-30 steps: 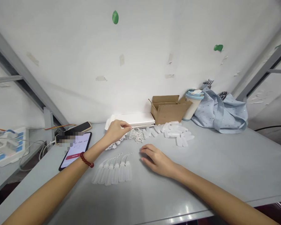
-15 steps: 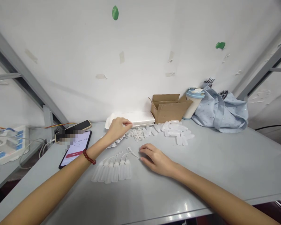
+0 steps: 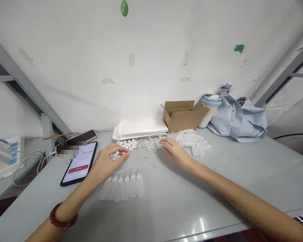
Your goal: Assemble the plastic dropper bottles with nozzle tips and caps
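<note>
One bracelet [image 3: 63, 216]: dark red round beads, on the left wrist, lower left of the frame.
Table [image 3: 154, 211]: smooth grey, shiny along its front edge.
Tube row [image 3: 126, 186]: six slim translucent tubes side by side, lower centre; narrowed, whitish tops, thin white cords curving up from them.
Phone [image 3: 82, 161]: dark-edged, flat, left of centre; lit screen with a red bar.
Loose cord [image 3: 150, 162]: thin, white, alone on the table in the centre.
Left hand [image 3: 108, 161]: fingers curled, thumb and forefinger tips close together at the caps; cannot tell whether they pinch one.
Right hand [image 3: 178, 153]: fingers bent, lightly together, tips at the near left of the tube heap; cannot tell whether one is gripped.
Caps [image 3: 128, 144]: small, white, clustered just left of the cord pile.
Cord pile [image 3: 147, 145]: tangled white strands, between caps and tubes.
Tube heap [image 3: 192, 137]: translucent, round-ended, lying in many directions, right of centre.
White stack [image 3: 142, 127]: flat, thin layers, behind the caps.
Box [image 3: 185, 121]: brown cardboard, flaps up, contents hidden.
Cup [image 3: 209, 114]: cream, blue lid, tilted beside the box; contents hidden.
Bag [image 3: 249, 121]: slumped pale blue cloth, right; contents hidden.
</note>
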`<act>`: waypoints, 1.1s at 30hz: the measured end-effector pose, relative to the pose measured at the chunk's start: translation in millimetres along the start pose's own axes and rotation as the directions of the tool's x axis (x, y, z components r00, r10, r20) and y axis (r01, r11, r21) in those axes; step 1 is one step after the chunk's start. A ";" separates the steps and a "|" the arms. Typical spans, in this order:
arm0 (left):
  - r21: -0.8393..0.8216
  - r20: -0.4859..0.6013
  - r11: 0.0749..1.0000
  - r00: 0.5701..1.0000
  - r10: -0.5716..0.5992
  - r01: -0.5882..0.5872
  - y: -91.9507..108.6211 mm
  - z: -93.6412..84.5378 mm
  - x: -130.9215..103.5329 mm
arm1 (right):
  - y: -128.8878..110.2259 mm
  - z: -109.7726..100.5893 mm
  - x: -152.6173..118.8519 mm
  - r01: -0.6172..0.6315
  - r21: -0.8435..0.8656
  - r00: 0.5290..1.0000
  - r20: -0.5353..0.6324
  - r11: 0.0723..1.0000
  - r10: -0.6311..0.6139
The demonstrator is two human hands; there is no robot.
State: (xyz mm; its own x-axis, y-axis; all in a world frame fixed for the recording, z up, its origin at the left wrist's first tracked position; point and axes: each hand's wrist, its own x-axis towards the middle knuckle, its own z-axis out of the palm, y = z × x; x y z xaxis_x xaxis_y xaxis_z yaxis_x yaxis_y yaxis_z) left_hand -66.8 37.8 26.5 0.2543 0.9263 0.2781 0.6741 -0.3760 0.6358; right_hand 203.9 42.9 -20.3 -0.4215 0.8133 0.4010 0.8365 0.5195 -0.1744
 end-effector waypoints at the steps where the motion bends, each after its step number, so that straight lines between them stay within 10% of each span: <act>1: -0.008 -0.010 1.000 1.000 -0.008 0.008 0.5 -1.0 -2.9 | 3.2 -1.7 7.8 -0.018 -0.036 0.999 0.026 0.999 0.019; 11: -0.040 -0.097 0.999 0.995 0.016 -0.020 7.6 0.7 -9.5 | -1.1 -4.0 66.8 -0.250 -0.199 0.937 0.196 0.948 0.288; 22: -0.112 -0.159 0.986 0.981 0.107 -0.126 17.3 6.2 -19.5 | -19.3 -31.3 35.4 -0.351 -0.161 0.925 0.089 0.922 0.368; 27: -0.078 -0.244 0.957 0.937 0.252 -0.278 26.6 8.3 -26.9 | -58.3 -40.1 -7.7 0.019 0.441 0.995 -0.096 0.897 0.026; 33: 0.044 -0.295 0.896 0.852 0.433 -0.441 36.5 12.3 -33.5 | -68.8 -31.7 -25.9 -0.024 0.672 0.999 -0.002 0.740 0.034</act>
State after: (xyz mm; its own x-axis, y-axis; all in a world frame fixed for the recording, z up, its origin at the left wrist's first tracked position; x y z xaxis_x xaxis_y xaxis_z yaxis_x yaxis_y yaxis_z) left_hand -42.2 -6.6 31.5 0.3044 0.6184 0.7245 0.5226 -0.7443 0.4158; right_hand 168.3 -22.2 9.8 -0.3922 0.8298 0.3969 0.3933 0.5413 -0.7432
